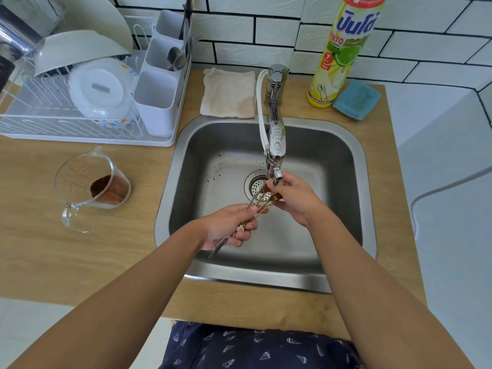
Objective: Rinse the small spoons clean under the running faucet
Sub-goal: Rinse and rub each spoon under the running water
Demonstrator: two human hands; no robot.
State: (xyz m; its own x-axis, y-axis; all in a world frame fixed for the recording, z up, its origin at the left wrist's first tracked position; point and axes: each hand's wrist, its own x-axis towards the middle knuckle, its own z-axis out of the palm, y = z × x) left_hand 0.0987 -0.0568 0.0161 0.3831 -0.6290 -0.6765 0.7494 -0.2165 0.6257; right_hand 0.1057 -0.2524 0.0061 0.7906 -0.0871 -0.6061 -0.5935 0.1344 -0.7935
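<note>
While the left hand grips the small spoons as a bundle by their handles, fingers curled tight around them, the spoons' long axis runs up and to the right, from that fist toward the faucet spout, so the bowls lie at the far end, over the sink drain. The right hand is the nearer one to those bowls: it sits directly under the spout, fingertips closed around the bowl ends, apparently rubbing them. I cannot make out a water stream, so whether the faucet is running is unclear. The rinse looks to be under way but not finished. The next move probably depends on keeping the bowls beneath the spout, the left hand steering by the handles while the right works the tips.
</note>
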